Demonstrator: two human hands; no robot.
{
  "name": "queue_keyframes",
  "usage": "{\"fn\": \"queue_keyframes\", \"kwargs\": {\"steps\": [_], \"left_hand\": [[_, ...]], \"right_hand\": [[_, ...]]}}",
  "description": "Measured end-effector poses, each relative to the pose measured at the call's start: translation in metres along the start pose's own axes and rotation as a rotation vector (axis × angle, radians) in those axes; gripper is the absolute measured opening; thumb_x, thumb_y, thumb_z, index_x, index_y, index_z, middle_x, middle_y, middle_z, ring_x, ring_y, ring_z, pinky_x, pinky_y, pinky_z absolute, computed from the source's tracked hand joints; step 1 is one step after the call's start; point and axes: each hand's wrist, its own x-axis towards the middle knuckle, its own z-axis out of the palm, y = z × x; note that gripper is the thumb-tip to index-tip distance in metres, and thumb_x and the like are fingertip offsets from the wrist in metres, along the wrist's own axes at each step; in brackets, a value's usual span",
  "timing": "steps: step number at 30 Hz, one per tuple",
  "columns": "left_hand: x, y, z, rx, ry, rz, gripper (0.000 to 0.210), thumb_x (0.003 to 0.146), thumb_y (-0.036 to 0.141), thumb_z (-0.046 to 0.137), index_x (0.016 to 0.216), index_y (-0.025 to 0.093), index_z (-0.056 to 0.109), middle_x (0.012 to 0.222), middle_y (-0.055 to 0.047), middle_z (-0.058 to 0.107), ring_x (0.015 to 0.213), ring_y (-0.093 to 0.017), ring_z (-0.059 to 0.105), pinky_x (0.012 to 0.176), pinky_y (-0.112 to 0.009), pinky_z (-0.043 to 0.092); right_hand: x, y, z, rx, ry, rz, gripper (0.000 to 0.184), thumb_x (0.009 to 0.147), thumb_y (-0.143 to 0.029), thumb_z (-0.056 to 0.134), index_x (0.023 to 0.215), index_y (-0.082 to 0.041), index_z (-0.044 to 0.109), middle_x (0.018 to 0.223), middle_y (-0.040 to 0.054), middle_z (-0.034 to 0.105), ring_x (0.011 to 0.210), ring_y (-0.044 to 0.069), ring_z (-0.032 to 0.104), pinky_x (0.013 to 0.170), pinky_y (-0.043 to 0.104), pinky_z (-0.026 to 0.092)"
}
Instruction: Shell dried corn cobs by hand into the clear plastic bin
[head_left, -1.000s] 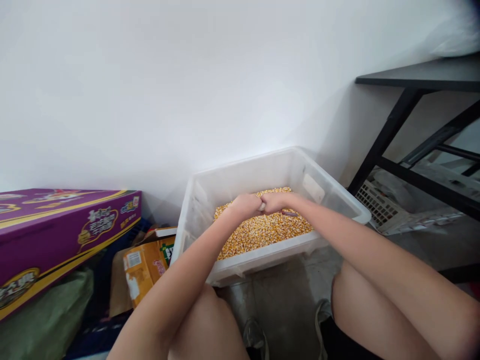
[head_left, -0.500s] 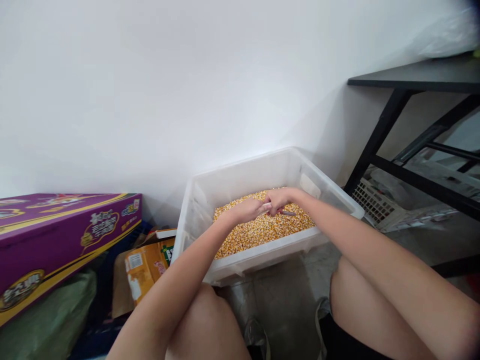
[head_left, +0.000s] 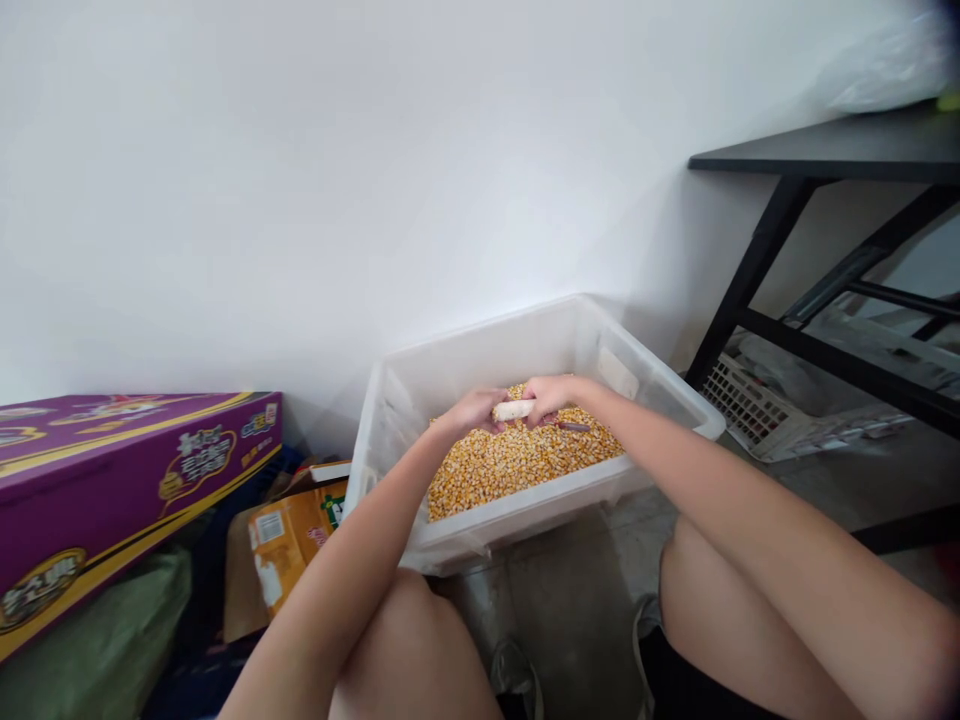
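Both hands are over a white plastic tub of loose corn kernels. Between them lies a pale corncob, held level, its visible side bare of kernels. My left hand is closed around the cob's left end. On the other end, the fingers of my right hand are closed too. A thin brownish-purple stick-like thing shows just below my right hand; whether it is held or lies on the kernels I cannot tell.
The tub stands against a white wall. On the left are a purple carton and a torn orange box. A black-framed table is on the right, with a white basket beneath. My knees flank the tub's near side.
My hands have moved apart a little, and my left hand has shifted left. More of the pale cob now shows between them. The stick-like thing stays about where it was.
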Motion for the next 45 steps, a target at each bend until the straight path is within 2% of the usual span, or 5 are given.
{"fn": "queue_keyframes", "kwargs": {"steps": [10, 18, 23, 35, 45], "left_hand": [[-0.007, 0.007, -0.014, -0.134, 0.034, 0.31, 0.051, 0.067, 0.031, 0.068, 0.115, 0.017, 0.056, 0.102, -0.009, 0.062, 0.084, -0.017, 0.06, 0.064, -0.025, 0.048], [0.0, 0.01, -0.005, 0.009, 0.3, 0.489, 0.03, 0.077, 0.038, 0.057, 0.089, 0.012, 0.061, 0.076, -0.003, 0.062, 0.071, -0.013, 0.055, 0.065, -0.025, 0.042], [-0.002, 0.01, -0.005, -0.02, 0.326, 0.485, 0.024, 0.074, 0.021, 0.053, 0.096, 0.015, 0.053, 0.069, 0.001, 0.057, 0.067, -0.012, 0.055, 0.061, -0.023, 0.04], [-0.012, 0.021, 0.01, -0.023, 0.465, 0.566, 0.054, 0.059, 0.026, 0.071, 0.107, 0.015, 0.049, 0.069, 0.003, 0.059, 0.059, -0.01, 0.052, 0.054, -0.02, 0.039], [-0.019, 0.023, 0.01, -0.214, 0.103, 0.331, 0.023, 0.057, 0.021, 0.07, 0.073, 0.016, 0.054, 0.043, 0.01, 0.034, 0.035, -0.004, 0.032, 0.036, -0.019, 0.025]], "right_hand": [[0.009, 0.011, -0.005, 0.199, 0.162, -0.093, 0.033, 0.069, -0.033, 0.069, 0.093, -0.012, 0.064, 0.079, 0.008, 0.066, 0.064, 0.012, 0.057, 0.054, 0.021, 0.041], [0.018, 0.007, -0.003, 0.212, 0.388, -0.206, 0.05, 0.056, -0.025, 0.077, 0.103, -0.015, 0.063, 0.092, 0.0063, 0.066, 0.079, 0.017, 0.06, 0.066, 0.025, 0.046], [0.004, -0.002, -0.016, 0.528, 0.556, -0.257, 0.034, 0.065, -0.015, 0.065, 0.099, -0.016, 0.063, 0.105, 0.0074, 0.064, 0.087, 0.016, 0.06, 0.068, 0.024, 0.049], [0.0, -0.035, 0.001, 0.514, 0.554, -0.4, 0.03, 0.062, -0.037, 0.075, 0.081, -0.014, 0.07, 0.078, 0.0066, 0.068, 0.072, 0.016, 0.061, 0.063, 0.026, 0.047], [-0.016, -0.048, 0.004, 0.31, 0.592, -0.43, 0.025, 0.067, -0.038, 0.068, 0.077, -0.015, 0.071, 0.075, 0.0064, 0.068, 0.068, 0.015, 0.06, 0.058, 0.026, 0.046]]}}
